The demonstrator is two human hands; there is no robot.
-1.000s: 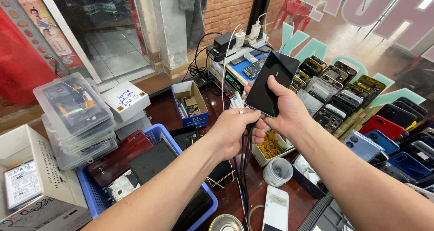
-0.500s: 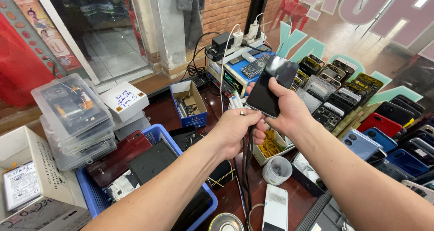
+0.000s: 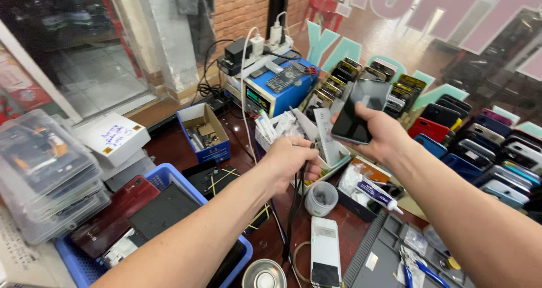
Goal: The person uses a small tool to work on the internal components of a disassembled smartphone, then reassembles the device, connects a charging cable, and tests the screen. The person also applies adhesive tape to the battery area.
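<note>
since a second ago the right hand [image 3: 379, 134] has carried the dark smartphone [image 3: 361, 112] off to the right, away from the left hand [image 3: 291, 163]; it grips the phone above the table's far edge. the left hand is closed round a black cable [image 3: 292, 220] hanging towards the near edge.

We see bare counter [image 3: 265, 240] only beneath our left hand [image 3: 288, 161]. The tape roll [image 3: 322, 198], blue bin [image 3: 164, 178] and phone rows [image 3: 480, 147] hem it in.

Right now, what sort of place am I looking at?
Most likely a phone repair counter: rows of phone cases, a blue bench power unit, and the right hand holding a dark phone.
</note>
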